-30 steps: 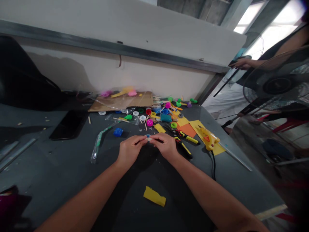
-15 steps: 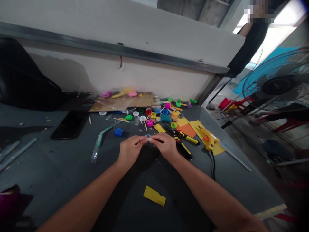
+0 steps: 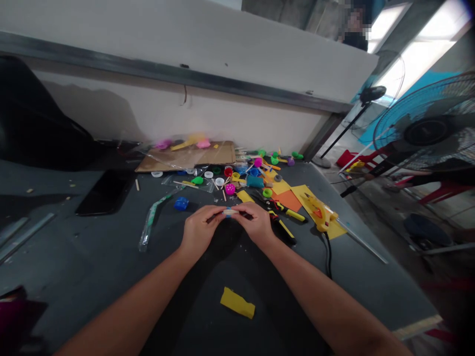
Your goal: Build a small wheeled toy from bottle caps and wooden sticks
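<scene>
My left hand (image 3: 201, 225) and my right hand (image 3: 256, 225) meet over the middle of the dark table. Between their fingertips is a small piece, blue with a pale stick-like strip (image 3: 229, 212); the fingers cover most of it, so its kind is unclear. Both hands are closed in a pinch on it. To the left of the hands lies a crumpled blue piece (image 3: 181, 203). Black-and-yellow pliers (image 3: 284, 230) rest just right of my right hand, and a torn yellow strip (image 3: 238, 302) lies between my forearms.
Bottle caps, sticks and a pink cap (image 3: 230, 189) clutter the back near a cardboard sheet (image 3: 215, 154). A yellow glue gun (image 3: 321, 213) with a cord lies on the right. On the left is a black phone (image 3: 103, 193). A fan (image 3: 425, 131) stands beyond the table.
The held piece has turned slightly, showing more of its pale strip. My hands stay in nearly the same place. The person in the background has moved away from the table's corner.
</scene>
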`<state>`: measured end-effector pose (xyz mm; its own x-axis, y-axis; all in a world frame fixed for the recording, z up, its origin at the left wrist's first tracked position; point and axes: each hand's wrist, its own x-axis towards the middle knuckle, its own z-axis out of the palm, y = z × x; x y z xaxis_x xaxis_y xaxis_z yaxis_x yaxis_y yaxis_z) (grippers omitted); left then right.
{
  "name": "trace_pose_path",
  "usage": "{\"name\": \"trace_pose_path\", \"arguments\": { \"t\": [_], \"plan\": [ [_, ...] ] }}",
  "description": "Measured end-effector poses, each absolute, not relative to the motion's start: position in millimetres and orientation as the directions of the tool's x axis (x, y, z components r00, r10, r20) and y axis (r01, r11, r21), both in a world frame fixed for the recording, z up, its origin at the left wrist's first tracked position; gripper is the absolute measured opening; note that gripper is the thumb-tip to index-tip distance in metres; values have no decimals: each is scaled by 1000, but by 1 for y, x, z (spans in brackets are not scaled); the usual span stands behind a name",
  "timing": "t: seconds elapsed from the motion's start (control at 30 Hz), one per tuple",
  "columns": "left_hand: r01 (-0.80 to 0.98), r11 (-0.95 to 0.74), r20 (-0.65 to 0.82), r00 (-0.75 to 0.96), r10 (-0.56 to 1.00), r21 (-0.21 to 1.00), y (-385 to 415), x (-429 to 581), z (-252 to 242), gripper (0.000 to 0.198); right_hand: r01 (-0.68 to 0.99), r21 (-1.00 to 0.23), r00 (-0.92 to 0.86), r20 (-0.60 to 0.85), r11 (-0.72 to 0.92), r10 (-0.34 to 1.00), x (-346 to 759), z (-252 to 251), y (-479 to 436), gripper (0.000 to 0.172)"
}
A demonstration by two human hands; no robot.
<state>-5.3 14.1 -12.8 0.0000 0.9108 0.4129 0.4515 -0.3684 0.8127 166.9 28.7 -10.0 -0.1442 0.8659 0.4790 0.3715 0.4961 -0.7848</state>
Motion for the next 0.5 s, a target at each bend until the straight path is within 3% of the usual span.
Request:
{"name": "trace_pose_path", "arguments": {
  "t": [0.27,0.5],
  "plan": [
    [468,-332,388,-26,921,819,14,-6,-10,17,349,-849,-120,378,396,918,167,-13,28,36],
    [468,-340,394,-19,919,816,13,-7,-11,17,397,-798,-150,431,454,890,167,-12,27,19]
  ]
}}
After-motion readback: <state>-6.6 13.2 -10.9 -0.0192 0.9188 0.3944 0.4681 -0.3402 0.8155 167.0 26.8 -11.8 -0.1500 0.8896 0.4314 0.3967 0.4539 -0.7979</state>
